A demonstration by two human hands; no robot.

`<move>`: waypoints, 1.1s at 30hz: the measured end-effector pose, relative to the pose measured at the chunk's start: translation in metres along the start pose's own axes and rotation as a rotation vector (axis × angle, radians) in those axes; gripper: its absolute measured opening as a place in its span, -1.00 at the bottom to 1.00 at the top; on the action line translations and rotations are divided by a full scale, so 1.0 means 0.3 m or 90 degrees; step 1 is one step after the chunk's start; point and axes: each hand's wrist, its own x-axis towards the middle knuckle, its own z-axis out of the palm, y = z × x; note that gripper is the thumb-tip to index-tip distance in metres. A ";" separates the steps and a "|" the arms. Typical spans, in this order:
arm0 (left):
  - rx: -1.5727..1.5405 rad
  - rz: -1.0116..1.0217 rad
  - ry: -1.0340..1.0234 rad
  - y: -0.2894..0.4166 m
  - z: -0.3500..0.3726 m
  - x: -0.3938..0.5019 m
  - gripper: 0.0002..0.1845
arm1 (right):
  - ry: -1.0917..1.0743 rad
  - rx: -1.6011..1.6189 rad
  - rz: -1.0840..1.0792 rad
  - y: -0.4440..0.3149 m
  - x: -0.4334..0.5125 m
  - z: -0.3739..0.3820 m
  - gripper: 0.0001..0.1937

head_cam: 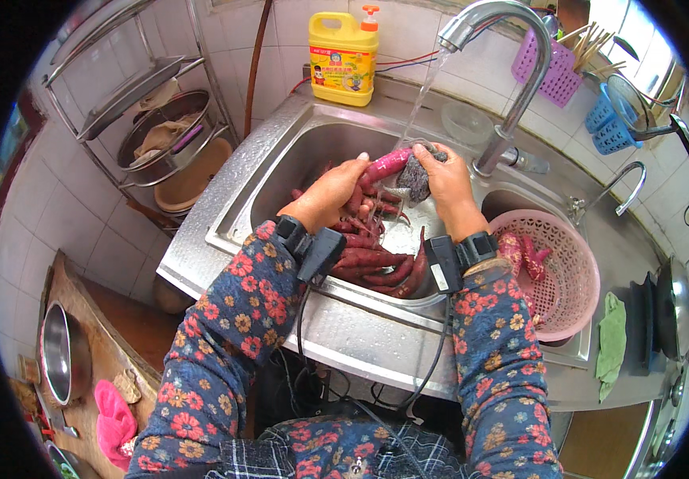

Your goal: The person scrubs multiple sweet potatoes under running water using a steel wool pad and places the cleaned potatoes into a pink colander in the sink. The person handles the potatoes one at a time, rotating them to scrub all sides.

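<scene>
Above the left basin of a steel sink [238,211], my left hand [333,190] grips one end of a purple-skinned sweet potato [387,168]. My right hand [445,179] presses a dark grey scrubbing pad [417,178] against its other end. Water runs from the chrome faucet [503,36] down onto that end. Below my hands, several long, reddish sweet potatoes [374,260] lie heaped in the basin. Over the right basin sits a pink plastic colander [573,281], holding several sweet potatoes [530,257] with pale patches on their skin.
Behind the sink stands a yellow detergent jug [343,63] beside a clear bowl [467,123]. A smaller tap [631,188] rises by the right basin. A green cloth [611,344] lies at right. To the left are a metal rack [90,143] and a wooden table with a steel bowl [57,353].
</scene>
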 end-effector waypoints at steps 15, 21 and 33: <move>-0.167 -0.185 0.008 -0.002 -0.005 0.009 -0.73 | 0.099 -0.438 -0.307 -0.102 -0.107 0.121 -0.71; -0.099 -0.168 -0.027 0.013 -0.013 0.005 -0.74 | 0.087 -0.344 -0.184 -0.073 -0.065 0.057 -0.63; -0.127 -0.122 0.053 -0.001 0.002 0.011 -0.72 | 0.035 -0.424 -0.299 -0.061 -0.067 0.084 -0.70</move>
